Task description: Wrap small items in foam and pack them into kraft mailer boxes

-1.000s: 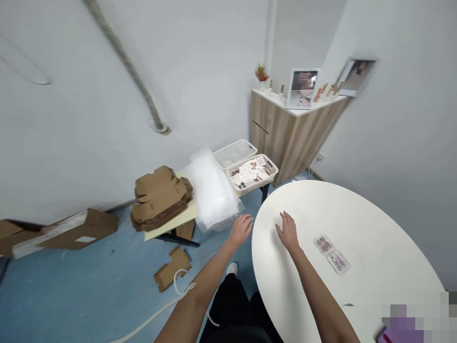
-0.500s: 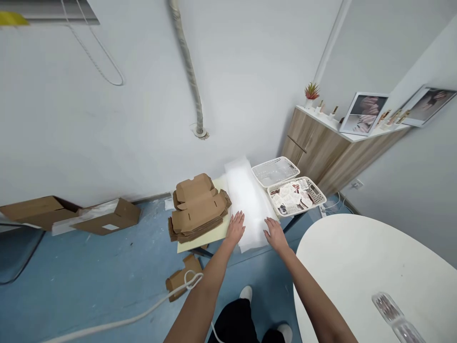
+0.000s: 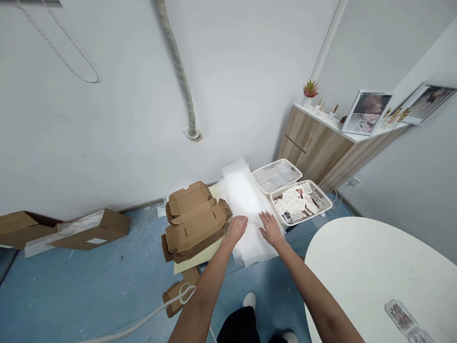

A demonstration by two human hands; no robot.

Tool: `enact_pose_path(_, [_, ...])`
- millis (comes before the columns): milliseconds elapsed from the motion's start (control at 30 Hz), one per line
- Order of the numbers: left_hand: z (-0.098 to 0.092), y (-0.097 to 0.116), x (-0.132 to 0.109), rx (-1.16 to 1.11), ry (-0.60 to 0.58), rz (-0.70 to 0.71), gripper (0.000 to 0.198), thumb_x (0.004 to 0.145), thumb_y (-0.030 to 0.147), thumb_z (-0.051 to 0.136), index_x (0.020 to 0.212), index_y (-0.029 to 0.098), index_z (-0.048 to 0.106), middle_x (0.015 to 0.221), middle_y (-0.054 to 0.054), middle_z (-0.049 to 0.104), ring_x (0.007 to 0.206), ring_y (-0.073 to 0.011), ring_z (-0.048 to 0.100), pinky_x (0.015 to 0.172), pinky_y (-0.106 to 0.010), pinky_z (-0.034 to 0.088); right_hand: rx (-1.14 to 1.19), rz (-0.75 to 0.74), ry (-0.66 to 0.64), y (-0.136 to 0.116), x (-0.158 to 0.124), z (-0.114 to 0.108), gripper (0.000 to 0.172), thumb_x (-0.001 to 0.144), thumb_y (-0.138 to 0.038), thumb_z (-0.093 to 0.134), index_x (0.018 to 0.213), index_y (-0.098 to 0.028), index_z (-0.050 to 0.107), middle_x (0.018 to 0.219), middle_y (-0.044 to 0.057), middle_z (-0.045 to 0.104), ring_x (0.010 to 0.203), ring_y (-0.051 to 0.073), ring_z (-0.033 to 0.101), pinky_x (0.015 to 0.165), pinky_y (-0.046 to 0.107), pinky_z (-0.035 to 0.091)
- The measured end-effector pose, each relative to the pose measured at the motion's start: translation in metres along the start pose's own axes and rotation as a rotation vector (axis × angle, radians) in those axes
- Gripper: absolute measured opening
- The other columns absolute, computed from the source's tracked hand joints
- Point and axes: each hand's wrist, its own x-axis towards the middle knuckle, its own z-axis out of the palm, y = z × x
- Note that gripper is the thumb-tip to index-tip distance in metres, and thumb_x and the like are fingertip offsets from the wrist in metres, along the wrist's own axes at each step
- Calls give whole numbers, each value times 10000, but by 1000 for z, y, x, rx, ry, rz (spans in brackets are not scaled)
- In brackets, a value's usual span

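"Change?"
"Left hand (image 3: 236, 229) and right hand (image 3: 271, 229) move closer together over the white packing sheets (image 3: 246, 190); work's centred there, on the tabletop (image 3: 200, 256), between flattened cartons (image 3: 196, 224) and lattice basket (image 3: 319, 196)."
"Fingers?"
"Right spread, loose. Left curled; can't tell if gripping."
"Materials?"
"Sheets thin, translucent, uneven-edged. Cartons matte brown, creased. Basket rigid, perforated, rounded-rectangular."

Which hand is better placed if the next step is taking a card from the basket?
Probably the right hand: it is nearer to the basket of cards, while the left hand is beside the stack of flat cardboard boxes.
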Motion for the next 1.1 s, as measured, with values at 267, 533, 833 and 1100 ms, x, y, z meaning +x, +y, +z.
enact_pose_path(267, [-62,61,17,-318,88,144,252,948,246,449,1071,248,669,1041,0,729,932,-159,682,854,-282,525,29,43,149,39,4,-64,429,768,-46,459,1085,-222,688,1259,66,653,1304,272,445,1124,550,231])
enact_pose_path(533, [-12,188,5,-608,-40,387,270,973,281,436,1039,219,690,1168,-48,703,1097,-187,651,969,-340,516,-65,245,310,119,-125,-122,444,731,-17,425,1001,-231,705,1281,27,645,1338,265,410,1117,561,267])
enact_pose_path(833, [86,326,-48,-621,-245,628,229,960,256,456,976,208,679,1189,-80,691,1131,-203,633,1036,-419,472,-230,567,361,171,-342,-116,411,744,14,428,979,-203,685,1309,63,620,1376,273,362,1112,555,305])
enact_pose_path(1100, [146,372,-98,-405,-578,574,294,939,457,489,1031,251,678,1392,-84,558,1373,-264,415,1150,-571,252,-140,762,263,156,-470,-64,416,725,7,460,996,-203,696,1312,85,617,1340,301,416,1102,553,313])
